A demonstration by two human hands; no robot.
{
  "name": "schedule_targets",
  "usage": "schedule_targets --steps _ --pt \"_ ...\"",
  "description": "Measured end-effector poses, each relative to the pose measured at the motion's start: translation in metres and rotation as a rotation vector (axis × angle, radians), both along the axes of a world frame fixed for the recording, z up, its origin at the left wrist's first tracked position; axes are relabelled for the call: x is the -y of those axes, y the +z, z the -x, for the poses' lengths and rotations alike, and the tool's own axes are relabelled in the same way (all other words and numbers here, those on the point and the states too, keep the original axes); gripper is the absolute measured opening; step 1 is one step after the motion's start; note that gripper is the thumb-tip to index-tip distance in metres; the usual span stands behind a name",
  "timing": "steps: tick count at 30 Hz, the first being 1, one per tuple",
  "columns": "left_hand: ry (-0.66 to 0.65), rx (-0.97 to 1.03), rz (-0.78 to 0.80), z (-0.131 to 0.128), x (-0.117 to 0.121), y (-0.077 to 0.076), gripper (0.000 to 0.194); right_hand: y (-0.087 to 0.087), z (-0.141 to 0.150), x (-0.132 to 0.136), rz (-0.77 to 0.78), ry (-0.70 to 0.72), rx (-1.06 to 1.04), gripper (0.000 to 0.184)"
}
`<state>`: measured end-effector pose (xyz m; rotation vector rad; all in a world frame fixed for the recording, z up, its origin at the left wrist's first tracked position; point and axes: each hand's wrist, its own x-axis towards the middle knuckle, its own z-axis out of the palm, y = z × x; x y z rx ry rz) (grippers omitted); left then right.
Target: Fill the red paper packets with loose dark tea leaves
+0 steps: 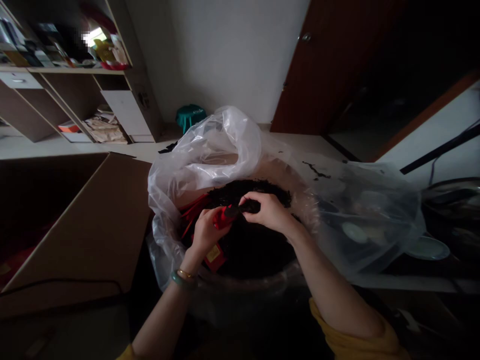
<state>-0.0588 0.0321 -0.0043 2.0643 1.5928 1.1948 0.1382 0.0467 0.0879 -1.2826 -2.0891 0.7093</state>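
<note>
My left hand [204, 230] is shut on a small red packet [222, 218], and its open end points toward my right hand [264, 210]. My right hand's fingers pinch something dark at the packet's mouth, probably some of the loose dark material, perhaps tea leaves [247, 192]. That heap fills a large clear plastic bag [210, 155] directly below my hands. Several thin red strips or packets [193, 210] lie at the heap's left edge. A red packet with a gold label [215, 256] sits beneath my left wrist.
A large cardboard box [75, 220] stands to the left of the bag. Plastic sheeting covers pale dishes [354, 232] on the right, beside a dark metal pot [452, 210]. Farther off are a shelf unit [82, 95], a teal stool [190, 117] and a brown door [330, 65].
</note>
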Motion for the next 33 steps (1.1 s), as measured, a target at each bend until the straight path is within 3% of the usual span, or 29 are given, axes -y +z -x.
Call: schedule_targets --steps 5,13,17,22,25,28,31,33 --pt "0.028 0.019 -0.011 -0.004 -0.002 0.000 0.047 0.006 0.021 -0.008 -0.022 0.107 0.133 0.024" --pt "0.044 0.024 -0.015 -0.005 -0.002 -0.003 0.050 -0.008 0.032 -0.005 -0.119 -0.029 0.143 0.038" --pt "0.057 0.011 -0.008 -0.006 -0.003 -0.005 0.050 -0.009 0.037 -0.001 -0.138 -0.011 0.089 0.041" --pt "0.082 0.002 -0.010 -0.006 -0.003 -0.005 0.049 -0.006 0.045 0.003 0.014 0.111 0.047 0.061" --pt "0.096 0.007 0.011 -0.004 -0.003 -0.003 0.049 -0.004 0.037 0.002 0.059 0.168 -0.054 0.056" --pt "0.106 0.031 0.045 0.000 -0.002 -0.003 0.049 -0.011 0.017 0.003 0.053 0.086 -0.159 0.044" --pt "0.102 0.067 0.064 0.002 -0.002 -0.003 0.047 -0.030 0.002 0.011 0.049 0.092 0.063 0.042" --pt "0.102 0.076 0.060 0.002 -0.003 -0.003 0.045 -0.048 0.003 0.023 -0.014 0.171 0.320 0.055"
